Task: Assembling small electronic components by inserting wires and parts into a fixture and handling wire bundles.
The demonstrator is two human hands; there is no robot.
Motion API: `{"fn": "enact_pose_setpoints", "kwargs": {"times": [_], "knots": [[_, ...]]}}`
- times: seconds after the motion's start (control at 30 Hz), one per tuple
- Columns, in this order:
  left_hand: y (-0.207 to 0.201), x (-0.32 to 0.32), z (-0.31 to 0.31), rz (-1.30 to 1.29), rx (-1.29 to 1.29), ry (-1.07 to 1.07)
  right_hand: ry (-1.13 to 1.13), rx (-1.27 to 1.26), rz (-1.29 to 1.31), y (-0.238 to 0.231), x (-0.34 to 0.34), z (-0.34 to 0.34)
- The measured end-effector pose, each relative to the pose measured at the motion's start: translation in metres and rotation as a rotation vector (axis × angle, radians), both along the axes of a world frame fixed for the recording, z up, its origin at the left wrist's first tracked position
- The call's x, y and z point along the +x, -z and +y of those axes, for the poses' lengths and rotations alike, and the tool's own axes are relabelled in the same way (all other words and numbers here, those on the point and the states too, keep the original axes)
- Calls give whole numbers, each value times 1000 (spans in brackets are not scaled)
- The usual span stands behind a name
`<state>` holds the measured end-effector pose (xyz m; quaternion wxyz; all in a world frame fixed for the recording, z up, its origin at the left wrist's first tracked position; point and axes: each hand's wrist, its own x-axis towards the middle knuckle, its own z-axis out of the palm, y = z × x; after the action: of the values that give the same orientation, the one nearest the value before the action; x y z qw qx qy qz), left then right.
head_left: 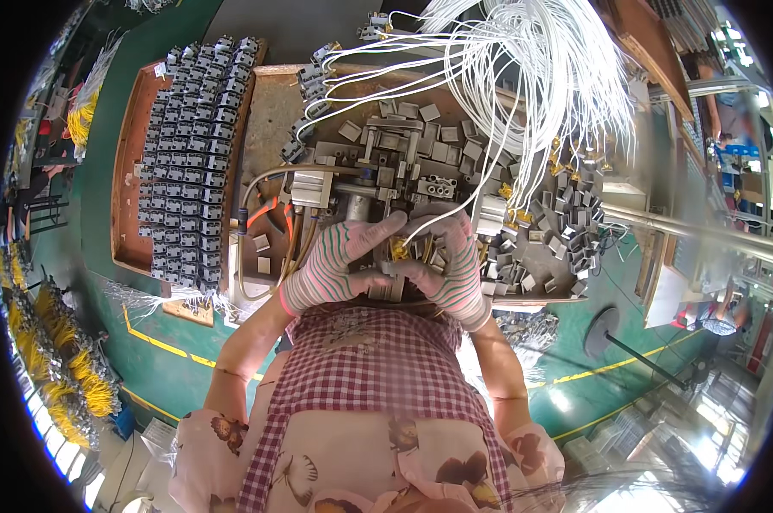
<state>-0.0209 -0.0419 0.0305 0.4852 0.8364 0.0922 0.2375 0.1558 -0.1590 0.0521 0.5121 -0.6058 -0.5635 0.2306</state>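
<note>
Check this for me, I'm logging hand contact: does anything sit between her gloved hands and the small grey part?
Nothing visible does. The left hand and right hand already pinch the small grey part together.

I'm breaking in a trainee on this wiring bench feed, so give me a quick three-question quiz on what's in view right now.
1. True or false: both hands wear striped gloves.
2. Where does the tray of dark grey connector blocks lie relative to the hands? A) to the person's left B) to the person's right C) behind the person
3. Fill in: the bundle of wires that arcs down to the hands from above is ____ in colour.

Key
1. True: the left hand and the right hand both wear striped gloves, and meet over a small grey part.
2. A: the tray with the connector blocks lies to the left.
3. White: the white wires.
</note>
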Motion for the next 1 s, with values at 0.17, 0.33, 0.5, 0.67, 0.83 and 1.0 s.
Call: {"fn": "enact_pose_setpoints", "kwargs": {"times": [0.17, 0.33, 0.5, 0.67, 0.83, 1.0], "knots": [[1, 2, -27, 123, -907, -133, -145, -166, 53, -20, 6, -1], [19, 18, -34, 117, -1141, -249, -50, -162, -359, 16, 11, 2], [2, 20, -16, 129, 78, -528, -30, -175, -491, 14, 15, 14], [7, 2, -6, 263, 471, -151, -6, -219, -452, 21, 18, 21], [4, 3, 7, 267, 556, -36, 38, -262, -506, 23, 15, 27], [13, 20, 16, 200, 690, -33, 71, -288, -459, 28, 21, 28]]}}
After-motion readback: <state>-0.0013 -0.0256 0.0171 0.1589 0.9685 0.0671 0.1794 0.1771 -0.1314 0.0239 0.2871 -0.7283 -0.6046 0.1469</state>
